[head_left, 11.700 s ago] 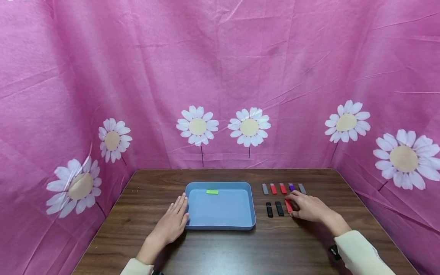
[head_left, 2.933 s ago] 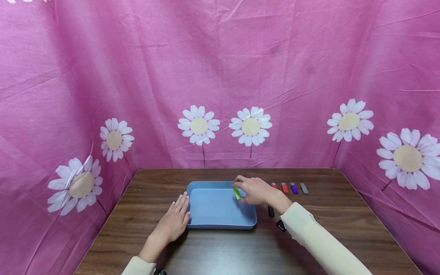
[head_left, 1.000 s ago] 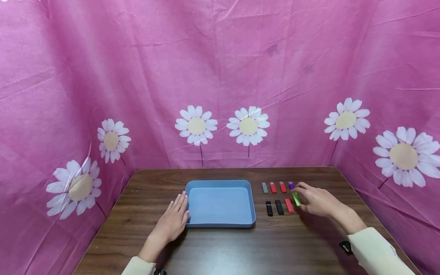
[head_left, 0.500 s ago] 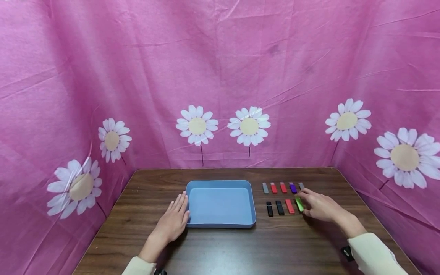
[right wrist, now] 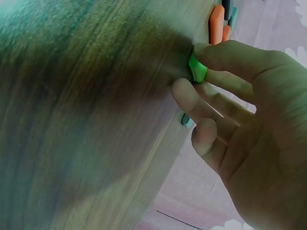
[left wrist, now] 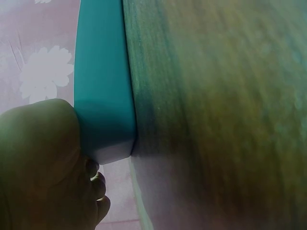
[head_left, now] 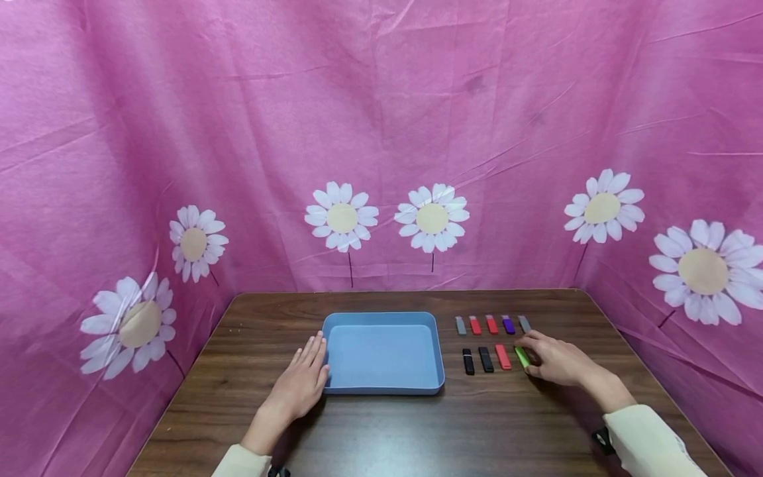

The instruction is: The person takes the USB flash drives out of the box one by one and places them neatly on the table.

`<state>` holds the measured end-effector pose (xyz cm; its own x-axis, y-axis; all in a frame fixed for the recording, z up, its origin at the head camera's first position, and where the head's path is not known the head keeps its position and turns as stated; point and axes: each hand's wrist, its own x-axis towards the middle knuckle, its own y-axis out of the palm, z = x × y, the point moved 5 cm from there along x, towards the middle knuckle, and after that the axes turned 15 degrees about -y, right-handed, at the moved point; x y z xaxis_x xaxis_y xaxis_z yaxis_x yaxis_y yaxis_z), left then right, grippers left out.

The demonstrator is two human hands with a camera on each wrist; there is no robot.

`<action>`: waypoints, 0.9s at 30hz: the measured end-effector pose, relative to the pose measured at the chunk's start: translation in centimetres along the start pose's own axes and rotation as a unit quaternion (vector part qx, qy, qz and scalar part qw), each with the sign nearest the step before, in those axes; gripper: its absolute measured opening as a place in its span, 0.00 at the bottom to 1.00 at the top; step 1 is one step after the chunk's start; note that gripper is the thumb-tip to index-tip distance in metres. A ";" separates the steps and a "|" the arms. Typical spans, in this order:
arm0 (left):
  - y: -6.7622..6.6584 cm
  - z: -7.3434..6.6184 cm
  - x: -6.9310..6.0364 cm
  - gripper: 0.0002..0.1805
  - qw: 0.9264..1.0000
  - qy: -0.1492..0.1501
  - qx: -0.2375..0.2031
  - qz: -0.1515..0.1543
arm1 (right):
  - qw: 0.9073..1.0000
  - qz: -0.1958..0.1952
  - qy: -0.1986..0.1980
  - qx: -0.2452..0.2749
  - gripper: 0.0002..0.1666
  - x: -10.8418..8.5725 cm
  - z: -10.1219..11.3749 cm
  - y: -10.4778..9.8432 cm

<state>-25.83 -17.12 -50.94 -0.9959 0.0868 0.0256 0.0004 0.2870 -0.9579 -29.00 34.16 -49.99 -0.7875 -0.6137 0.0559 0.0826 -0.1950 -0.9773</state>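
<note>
At the right end of the front row, my right hand [head_left: 554,359] pinches a green USB stick [head_left: 522,357] between thumb and fingers, down at the tabletop. In the right wrist view the green stick [right wrist: 197,68] shows between the thumb and fingertips, partly covered by them. Left of it in that row lie a red USB stick [head_left: 503,357] and two black ones. My left hand [head_left: 300,379] rests with straight fingers against the left side of a blue tray [head_left: 381,391]. The left wrist view shows the tray's wall [left wrist: 103,81] beside that hand.
Behind the front row lies a second row of several USB sticks: a grey one [head_left: 461,326], two red ones, a purple one [head_left: 508,324] and another grey one [head_left: 524,324]. The wooden table [head_left: 381,437] ends at a pink flowered curtain [head_left: 381,132].
The green stick has left the tray, carried right by my right hand, and is now at the right end of the front row beside the red stick. My left hand has stayed at the tray.
</note>
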 end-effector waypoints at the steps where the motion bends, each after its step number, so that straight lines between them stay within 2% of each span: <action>1: 0.0 0.0 0.0 0.32 1.000 0.000 0.000 0.000 | 1.000 -0.001 -0.001 0.000 0.28 0.0 0.0 0.0; 9: -0.3 -0.2 0.1 0.32 1.000 0.009 -0.005 -0.007 | 1.000 -0.011 -0.003 -0.004 0.28 0.0 0.1 0.1; 18: -0.1 0.2 0.3 0.33 1.000 0.005 0.005 0.017 | 1.000 -0.021 0.005 0.003 0.25 -0.1 0.5 -0.3; 23: -0.6 0.2 0.6 0.31 1.000 0.009 0.012 -0.014 | 0.999 -0.038 0.002 0.003 0.22 0.0 0.7 -0.5; 27: -1.3 0.1 0.9 0.27 0.996 0.026 0.016 -0.079 | 0.999 -0.048 0.006 0.003 0.18 0.0 0.7 -0.4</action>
<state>-26.77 -17.51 -49.66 -0.9772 0.0923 0.1910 -0.1599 0.2710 -0.9492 -28.60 33.67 -49.40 -0.7992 -0.5830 0.1462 0.0107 -0.2571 -0.9663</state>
